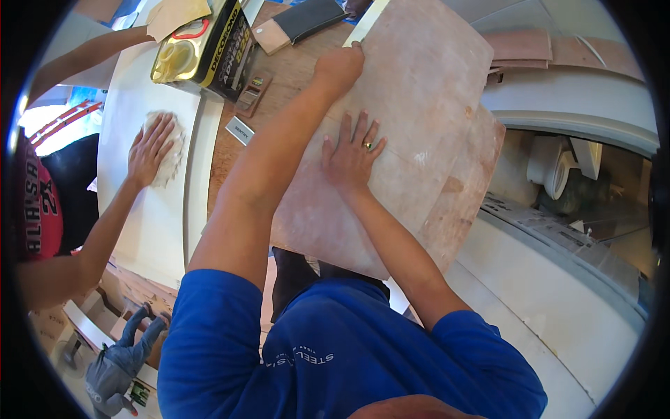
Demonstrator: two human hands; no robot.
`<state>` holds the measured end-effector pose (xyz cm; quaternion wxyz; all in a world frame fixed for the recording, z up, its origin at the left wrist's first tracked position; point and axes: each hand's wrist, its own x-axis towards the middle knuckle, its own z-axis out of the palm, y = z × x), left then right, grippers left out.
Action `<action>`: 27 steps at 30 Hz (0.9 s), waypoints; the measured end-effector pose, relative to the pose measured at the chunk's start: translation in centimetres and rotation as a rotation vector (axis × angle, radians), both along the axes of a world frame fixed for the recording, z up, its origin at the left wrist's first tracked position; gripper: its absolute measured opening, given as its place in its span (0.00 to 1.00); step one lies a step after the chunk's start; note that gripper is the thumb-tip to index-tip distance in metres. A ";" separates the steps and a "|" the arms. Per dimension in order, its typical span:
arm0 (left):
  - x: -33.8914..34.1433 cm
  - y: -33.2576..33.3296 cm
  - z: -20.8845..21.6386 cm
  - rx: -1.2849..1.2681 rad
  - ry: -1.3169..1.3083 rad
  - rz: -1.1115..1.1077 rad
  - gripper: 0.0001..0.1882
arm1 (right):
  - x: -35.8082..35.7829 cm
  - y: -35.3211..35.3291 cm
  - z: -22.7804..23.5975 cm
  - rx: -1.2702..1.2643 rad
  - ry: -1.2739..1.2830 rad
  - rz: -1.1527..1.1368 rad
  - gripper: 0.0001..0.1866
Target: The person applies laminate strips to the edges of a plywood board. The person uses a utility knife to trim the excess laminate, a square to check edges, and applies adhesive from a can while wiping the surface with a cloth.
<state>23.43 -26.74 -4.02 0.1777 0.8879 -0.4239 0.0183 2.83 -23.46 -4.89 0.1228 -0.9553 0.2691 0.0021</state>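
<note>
A large flat board (419, 77) with a smeared, pinkish-brown face lies in front of me. My right hand (354, 150) rests flat on it, fingers spread, a ring on one finger. At the board's far left edge, my left hand (339, 72) is closed over a pale strip (368, 22) running along that edge. The fingers' undersides are hidden. Left of the board, a co-worker's hand (149, 150) presses a whitish cloth (166, 157) on a long white panel (150, 216).
A metal can (209, 52) with a yellow spout stands beyond the white panel. Near it lie a dark-and-wood block (296, 26), a small wooden tool (252, 94) and a small white label (240, 130). A toilet (555, 167) is at right. Another person (120, 373) bends at lower left.
</note>
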 end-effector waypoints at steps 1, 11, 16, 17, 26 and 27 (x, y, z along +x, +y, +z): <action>0.2 -0.1 -0.3 0.001 -0.022 -0.007 0.18 | 0.1 0.0 0.1 0.014 0.005 0.003 0.38; -0.2 0.1 0.2 0.069 -0.025 -0.073 0.15 | -0.7 0.0 -0.9 -0.085 -0.109 0.007 0.37; -0.5 1.6 -0.7 0.137 0.098 -0.127 0.17 | -0.9 0.1 -1.4 -0.118 -0.166 0.008 0.36; -0.3 2.0 -1.0 0.110 0.131 -0.099 0.19 | -0.6 0.0 -1.5 -0.118 -0.172 0.012 0.36; -5.5 9.1 -0.4 0.207 0.114 -0.093 0.20 | -0.9 0.0 -2.2 -0.144 -0.187 0.003 0.34; -6.6 10.1 0.6 0.250 0.147 -0.096 0.18 | -0.8 -0.1 -2.3 -0.139 -0.179 0.002 0.35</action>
